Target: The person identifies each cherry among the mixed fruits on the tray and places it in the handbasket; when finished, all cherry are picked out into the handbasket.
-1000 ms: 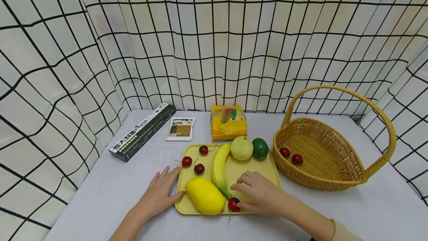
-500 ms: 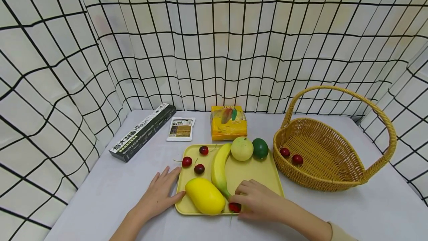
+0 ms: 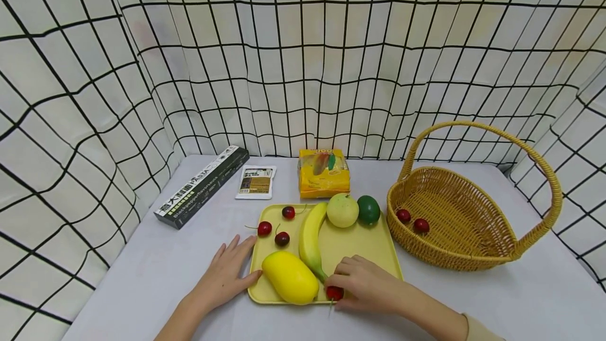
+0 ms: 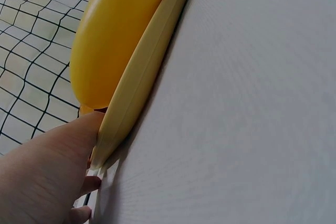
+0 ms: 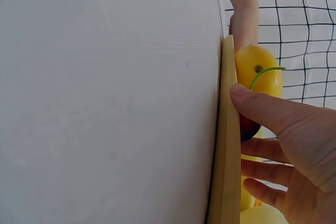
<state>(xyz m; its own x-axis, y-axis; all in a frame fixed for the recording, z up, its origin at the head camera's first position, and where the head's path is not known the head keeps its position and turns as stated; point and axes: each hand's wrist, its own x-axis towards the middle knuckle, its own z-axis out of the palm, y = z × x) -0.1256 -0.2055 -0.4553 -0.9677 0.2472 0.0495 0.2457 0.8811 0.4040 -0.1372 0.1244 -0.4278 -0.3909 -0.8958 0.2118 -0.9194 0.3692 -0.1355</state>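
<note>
My right hand [image 3: 366,284] pinches a dark red cherry [image 3: 334,293] between thumb and fingers at the near edge of a pale yellow tray [image 3: 366,241]. Its green stem [image 5: 265,72] curves out past the thumb in the right wrist view. Spread out flat, my left hand [image 3: 228,273] rests at the tray's left edge, thumb touching the rim beside a yellow mango [image 3: 290,278]. Between mango and right hand, the tip of a banana [image 3: 310,241] points toward the held cherry. Three more cherries [image 3: 282,239] lie toward the tray's back left corner.
At the tray's back sit a pale green round fruit [image 3: 343,210] and a dark green fruit [image 3: 368,210]. A wicker basket [image 3: 454,262] with two cherries [image 3: 421,226] stands right. Behind are a yellow packet [image 3: 324,175], a small sachet [image 3: 256,182] and a pasta box [image 3: 203,188].
My right hand has come slightly nearer the tray's front edge and closed its thumb and fingers on the cherry, which has shifted a little to the right. The left hand stays put.
</note>
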